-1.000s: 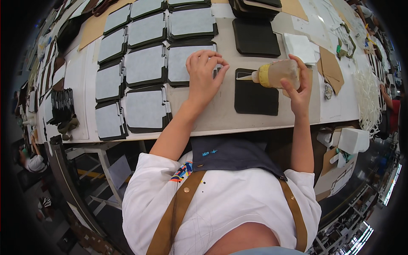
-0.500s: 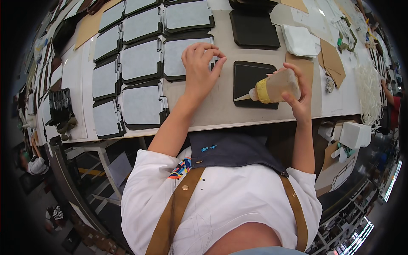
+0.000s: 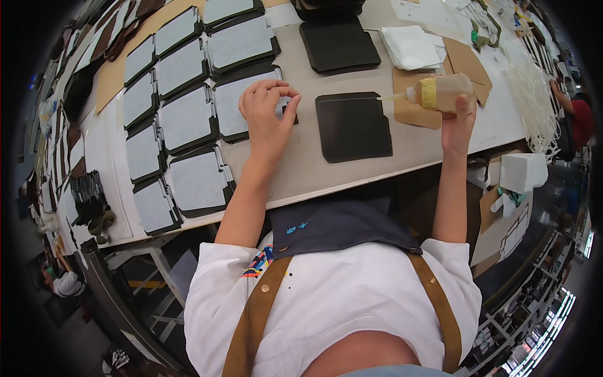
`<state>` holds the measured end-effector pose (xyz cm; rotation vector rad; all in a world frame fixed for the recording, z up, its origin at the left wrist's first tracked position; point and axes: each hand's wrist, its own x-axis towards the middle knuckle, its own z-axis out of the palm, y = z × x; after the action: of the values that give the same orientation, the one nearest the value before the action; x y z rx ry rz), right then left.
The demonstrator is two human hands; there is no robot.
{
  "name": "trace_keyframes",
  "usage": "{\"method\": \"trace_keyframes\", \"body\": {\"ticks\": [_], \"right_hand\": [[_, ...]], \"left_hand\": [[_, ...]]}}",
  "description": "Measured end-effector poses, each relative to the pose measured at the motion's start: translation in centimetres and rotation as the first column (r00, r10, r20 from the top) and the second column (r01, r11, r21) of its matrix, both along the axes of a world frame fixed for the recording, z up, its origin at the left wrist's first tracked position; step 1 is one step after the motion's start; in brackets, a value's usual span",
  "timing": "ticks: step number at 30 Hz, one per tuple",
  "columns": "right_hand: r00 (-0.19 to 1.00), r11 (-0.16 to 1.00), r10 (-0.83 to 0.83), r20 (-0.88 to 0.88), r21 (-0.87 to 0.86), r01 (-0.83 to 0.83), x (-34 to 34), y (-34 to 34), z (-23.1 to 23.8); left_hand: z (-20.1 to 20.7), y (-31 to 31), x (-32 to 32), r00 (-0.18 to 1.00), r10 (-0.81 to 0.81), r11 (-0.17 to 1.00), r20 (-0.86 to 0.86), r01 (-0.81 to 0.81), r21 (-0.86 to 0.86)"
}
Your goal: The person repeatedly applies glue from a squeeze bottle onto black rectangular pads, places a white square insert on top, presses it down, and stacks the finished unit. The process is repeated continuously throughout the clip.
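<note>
My right hand (image 3: 457, 122) is wrapped round a squeeze bottle (image 3: 453, 93) with a yellow collar and amber contents. The bottle lies nearly level, its pale nozzle (image 3: 394, 97) pointing left at the upper right corner of a black flat panel (image 3: 353, 129). A thin, shiny line runs along the panel's far edge. Whether the tip touches the panel I cannot tell. My left hand (image 3: 269, 113) holds nothing; its fingers are loosely curled, with a gap between thumb and forefinger. It is over the right edge of a stack of black pieces topped with light grey sheets (image 3: 235, 100).
More grey-topped stacks (image 3: 185, 122) stand in rows at the left. Beyond the panel lies a pile of black panels (image 3: 339, 43). White cloths (image 3: 409, 47) and brown cardboard (image 3: 468, 68) lie at the right, with white strands (image 3: 534, 116) hanging at the table's end.
The bottle has swung from the panel's lower left to its upper right corner, tilting closer to level. My left hand stays near the same stack. The whole view has shifted and turned slightly.
</note>
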<state>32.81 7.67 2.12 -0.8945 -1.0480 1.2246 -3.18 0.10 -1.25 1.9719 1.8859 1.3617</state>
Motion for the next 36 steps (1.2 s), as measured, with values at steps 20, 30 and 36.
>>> {"method": "trace_keyframes", "body": {"ticks": [20,30,36], "right_hand": [[0.961,0.979,-0.042,0.273,0.203,-0.014,-0.9,0.0,0.7],[0.945,0.982,-0.029,0.325,0.185,-0.033,0.0,-1.5,0.6],[0.927,0.968,-0.096,0.363,0.252,0.001,0.9,-1.4,0.2]], "left_hand": [[0.2,0.0,0.0,1.000,-0.003,1.000,-0.017,0.003,0.003],[0.3,-0.1,0.0,0.999,0.008,1.000,-0.048,-0.008,0.002],[0.2,0.1,0.0,0.998,0.001,1.000,-0.055,-0.001,0.002]]}}
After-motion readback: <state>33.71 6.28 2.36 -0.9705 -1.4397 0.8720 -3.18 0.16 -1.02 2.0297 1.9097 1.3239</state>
